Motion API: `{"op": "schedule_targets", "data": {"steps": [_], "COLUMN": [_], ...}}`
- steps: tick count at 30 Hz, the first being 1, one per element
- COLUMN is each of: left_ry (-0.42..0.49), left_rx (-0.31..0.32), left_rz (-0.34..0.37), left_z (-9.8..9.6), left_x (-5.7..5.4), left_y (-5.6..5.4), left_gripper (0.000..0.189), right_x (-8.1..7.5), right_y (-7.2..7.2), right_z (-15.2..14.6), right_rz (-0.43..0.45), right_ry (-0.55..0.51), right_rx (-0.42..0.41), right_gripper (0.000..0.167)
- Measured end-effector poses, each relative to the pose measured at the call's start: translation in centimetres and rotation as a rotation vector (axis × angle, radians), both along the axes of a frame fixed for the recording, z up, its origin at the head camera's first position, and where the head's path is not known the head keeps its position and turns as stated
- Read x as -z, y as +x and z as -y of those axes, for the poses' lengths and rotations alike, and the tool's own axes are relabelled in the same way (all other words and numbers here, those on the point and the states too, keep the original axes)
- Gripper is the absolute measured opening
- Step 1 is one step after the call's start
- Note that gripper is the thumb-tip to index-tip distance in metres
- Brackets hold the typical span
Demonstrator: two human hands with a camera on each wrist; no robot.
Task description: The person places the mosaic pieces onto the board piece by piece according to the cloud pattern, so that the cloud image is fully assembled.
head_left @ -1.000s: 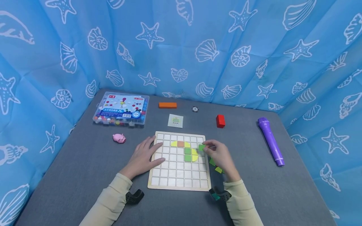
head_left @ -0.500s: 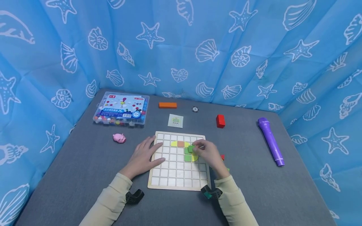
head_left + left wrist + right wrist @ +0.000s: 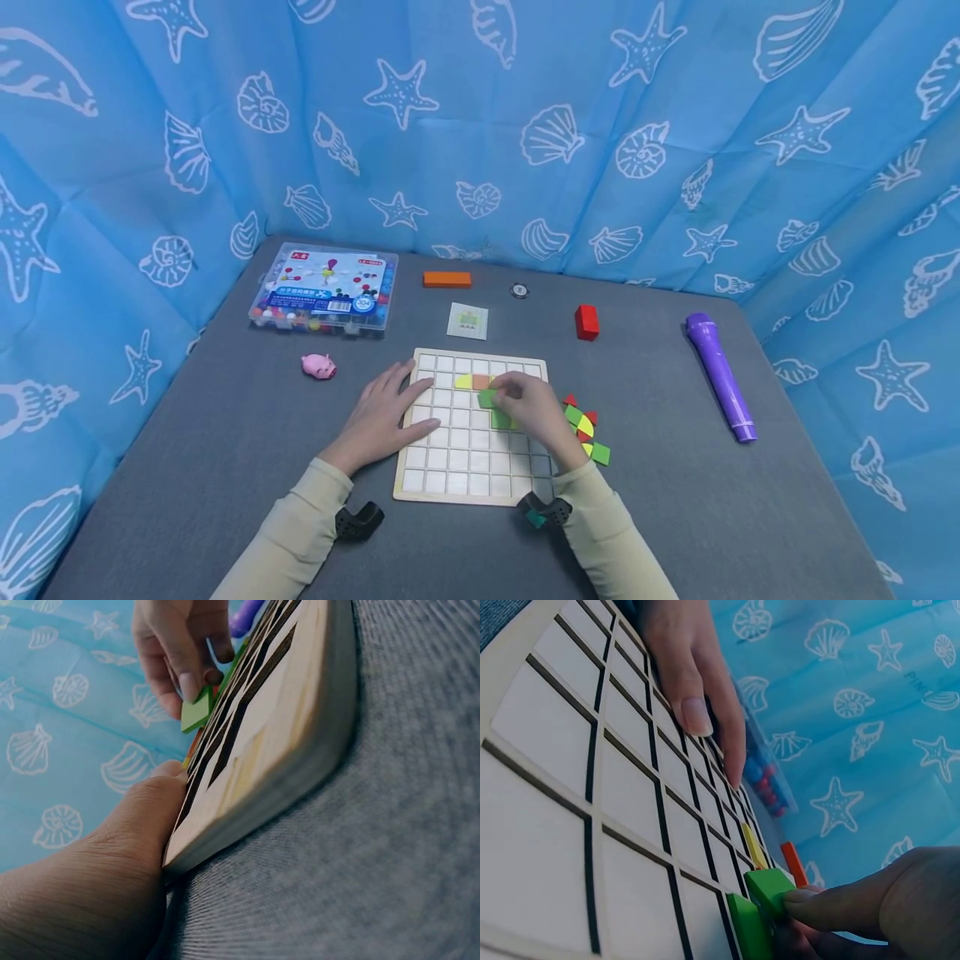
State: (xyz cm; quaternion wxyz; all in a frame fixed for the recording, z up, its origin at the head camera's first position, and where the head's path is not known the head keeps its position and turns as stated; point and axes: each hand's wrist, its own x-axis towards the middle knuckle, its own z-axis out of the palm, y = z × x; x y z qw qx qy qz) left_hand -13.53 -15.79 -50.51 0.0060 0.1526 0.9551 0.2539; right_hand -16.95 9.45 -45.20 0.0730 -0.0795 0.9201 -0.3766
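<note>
My right hand (image 3: 534, 408) pinches a green square tile (image 3: 487, 399) over the wooden grid board (image 3: 457, 462). In the right wrist view this tile (image 3: 769, 889) is tilted, between thumb and fingers, close beside a green tile (image 3: 746, 926) lying on the board. My left hand (image 3: 384, 417) rests with spread fingers on the board's left edge. A yellow rounded tile (image 3: 463, 382) and an orange square tile (image 3: 481, 382) sit in the grid's upper part. Another green tile (image 3: 500, 419) lies lower down; my right hand covers some of the tiles around it.
Several loose red, green and yellow tiles (image 3: 601, 453) lie right of the board. Behind it are a small pattern card (image 3: 468, 321), an orange block (image 3: 447, 280), a round token (image 3: 519, 290) and a red block (image 3: 587, 322). A pink pig (image 3: 318, 367), plastic case (image 3: 326, 292) and purple microphone (image 3: 722, 379) stand farther out.
My right hand has carried the green tile leftward from the board's right edge to the middle columns. The loose tiles on the right have come into fuller view. My left hand stays put.
</note>
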Motion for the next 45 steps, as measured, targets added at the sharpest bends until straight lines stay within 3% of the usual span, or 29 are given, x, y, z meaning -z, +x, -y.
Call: {"op": "schedule_targets", "data": {"steps": [27,45], "left_ry": [0.018,-0.010], "left_rx": [0.000,0.003], "left_rz": [-0.018,0.008], "left_z": [-0.11,-0.05], "left_x": [-0.08,0.02], "left_y": [0.09,-0.09], "left_gripper": [0.071,0.072], "right_x": [0.36,0.66], "right_y": [0.16,-0.10], "right_z": [0.72,0.77], "right_rz": [-0.028,-0.047], "right_ry": [0.048,0.088], "right_rx": [-0.053,-0.089], "right_gripper": [0.013,0.020]}}
